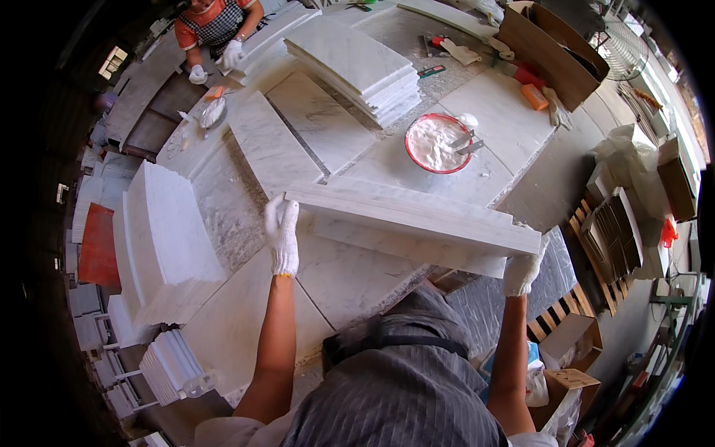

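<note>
Marble strip (417, 220) spans between both gloved hands, left hand (282, 235) and right hand (521, 272) each grasping an end.

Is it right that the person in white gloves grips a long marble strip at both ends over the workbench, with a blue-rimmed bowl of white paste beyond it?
Not quite: the bowl of white paste has a red rim, not blue, as the head view shows. The rest stands: the left hand and right hand, both in white gloves, grip the long marble strip at its two ends over the workbench.
</note>
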`<state>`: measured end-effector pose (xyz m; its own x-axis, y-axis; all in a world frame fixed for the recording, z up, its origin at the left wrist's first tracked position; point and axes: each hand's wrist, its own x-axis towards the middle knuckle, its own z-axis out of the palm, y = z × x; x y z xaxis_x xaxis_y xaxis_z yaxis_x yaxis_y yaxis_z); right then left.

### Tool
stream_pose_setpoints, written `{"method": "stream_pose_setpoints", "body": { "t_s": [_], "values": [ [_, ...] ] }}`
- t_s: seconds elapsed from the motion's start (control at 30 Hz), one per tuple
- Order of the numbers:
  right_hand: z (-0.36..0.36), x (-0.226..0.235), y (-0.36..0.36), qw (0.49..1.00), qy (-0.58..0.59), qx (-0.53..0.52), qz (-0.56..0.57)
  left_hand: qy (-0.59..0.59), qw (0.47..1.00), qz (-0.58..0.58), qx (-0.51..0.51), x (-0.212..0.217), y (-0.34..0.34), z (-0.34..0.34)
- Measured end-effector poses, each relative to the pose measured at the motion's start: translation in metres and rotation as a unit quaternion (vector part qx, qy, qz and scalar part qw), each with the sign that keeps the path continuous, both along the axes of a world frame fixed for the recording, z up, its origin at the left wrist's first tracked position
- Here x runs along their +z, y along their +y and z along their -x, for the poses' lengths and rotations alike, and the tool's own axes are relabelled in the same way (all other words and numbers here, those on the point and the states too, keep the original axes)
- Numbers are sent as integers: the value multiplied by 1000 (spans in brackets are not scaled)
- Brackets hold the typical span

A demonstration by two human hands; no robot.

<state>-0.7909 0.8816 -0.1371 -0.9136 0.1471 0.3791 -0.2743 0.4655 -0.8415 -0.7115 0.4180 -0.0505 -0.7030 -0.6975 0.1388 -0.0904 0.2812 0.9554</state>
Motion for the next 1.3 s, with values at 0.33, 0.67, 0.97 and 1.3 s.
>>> {"method": "stream_pose_setpoints", "body": {
  "t_s": [0.33, 0.67, 0.97, 1.3],
  "values": [
    [-1, 6, -7, 941, -88, 7, 327, -12, 1000, -9, -1, 1, -6, 3],
    [-3, 28, -11, 894, -147, 3, 422, -2, 1000, -1, -13, 4, -4, 4],
    [-1, 29, -8, 893, -147, 38, 424, -13, 999, 27, -22, 6, -4, 3],
    [-2, 41, -10, 897, -101, 60, 426, -29, 1000, 12, -1, 6, 3, 3]
  ]
}}
